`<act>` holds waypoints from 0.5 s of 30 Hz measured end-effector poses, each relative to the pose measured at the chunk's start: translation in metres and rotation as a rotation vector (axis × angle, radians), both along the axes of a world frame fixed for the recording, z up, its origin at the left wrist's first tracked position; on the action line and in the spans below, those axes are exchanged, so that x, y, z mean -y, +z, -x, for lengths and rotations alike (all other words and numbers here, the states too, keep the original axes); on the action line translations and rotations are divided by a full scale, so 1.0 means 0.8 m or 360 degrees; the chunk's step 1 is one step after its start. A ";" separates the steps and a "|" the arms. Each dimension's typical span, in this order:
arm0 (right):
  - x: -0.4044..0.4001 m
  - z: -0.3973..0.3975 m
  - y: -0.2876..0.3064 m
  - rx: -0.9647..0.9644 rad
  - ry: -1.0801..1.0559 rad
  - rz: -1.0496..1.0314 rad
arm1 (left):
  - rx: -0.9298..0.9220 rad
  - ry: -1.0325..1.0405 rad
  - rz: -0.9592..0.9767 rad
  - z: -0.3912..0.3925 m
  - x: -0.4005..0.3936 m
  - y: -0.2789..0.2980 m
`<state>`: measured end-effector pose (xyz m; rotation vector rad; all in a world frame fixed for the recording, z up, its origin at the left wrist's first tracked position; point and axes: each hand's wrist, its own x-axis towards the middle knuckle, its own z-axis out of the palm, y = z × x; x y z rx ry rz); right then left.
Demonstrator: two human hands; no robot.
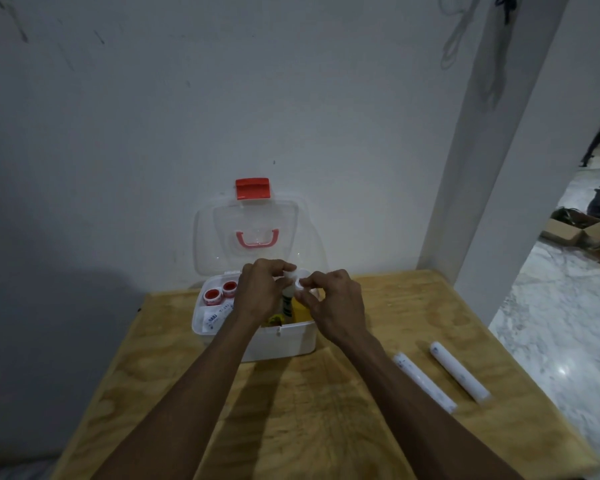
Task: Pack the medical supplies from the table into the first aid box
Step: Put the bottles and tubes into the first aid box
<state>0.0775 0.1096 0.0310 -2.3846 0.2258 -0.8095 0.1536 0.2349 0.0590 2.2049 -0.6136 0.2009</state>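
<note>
A white first aid box [291, 341] stands open at the table's far edge, its clear lid [246, 233] with red latch leaning on the wall. Inside lie two red-and-white tape rolls [219, 292], white sachets [212, 320] and something yellow [302, 311]. Over the box, my left hand [257, 292] grips a small white bottle [288, 301] with a printed label. My right hand [333, 303] pinches the bottle's white top [298, 282]. Two white rolled bandages [425, 382] [459, 372] lie on the table to the right.
The wooden table [291, 410] ends against a white wall. A white pillar [492, 202] rises at the table's right corner. Beyond it, marble floor with cardboard boxes [575, 230] and dark bags.
</note>
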 end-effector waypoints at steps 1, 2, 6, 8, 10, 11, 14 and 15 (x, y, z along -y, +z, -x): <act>0.000 0.002 0.001 -0.0027 0.0019 -0.0001 | 0.0010 -0.0007 -0.0037 0.000 -0.002 0.000; 0.000 0.003 0.001 -0.0047 0.0036 -0.0002 | 0.0027 -0.0014 -0.0074 0.000 -0.003 0.000; 0.002 0.010 0.003 -0.0068 0.0044 -0.0010 | 0.0128 -0.0029 -0.0246 -0.003 -0.008 -0.003; 0.005 0.012 0.004 -0.0071 0.0048 0.0009 | 0.0141 -0.0030 -0.0302 -0.002 -0.009 -0.002; 0.009 0.015 0.006 -0.0066 0.0054 0.0009 | 0.0146 -0.0035 -0.0318 0.001 -0.009 0.002; 0.011 0.017 0.008 -0.0061 0.0051 0.0004 | 0.0150 -0.0031 -0.0302 0.002 -0.009 0.004; 0.018 0.030 0.015 -0.0017 0.0018 -0.0035 | 0.0223 0.0053 -0.0132 0.012 -0.014 0.011; 0.022 0.036 0.018 0.0009 0.0006 -0.0061 | 0.0271 0.0105 -0.0067 0.019 -0.015 0.015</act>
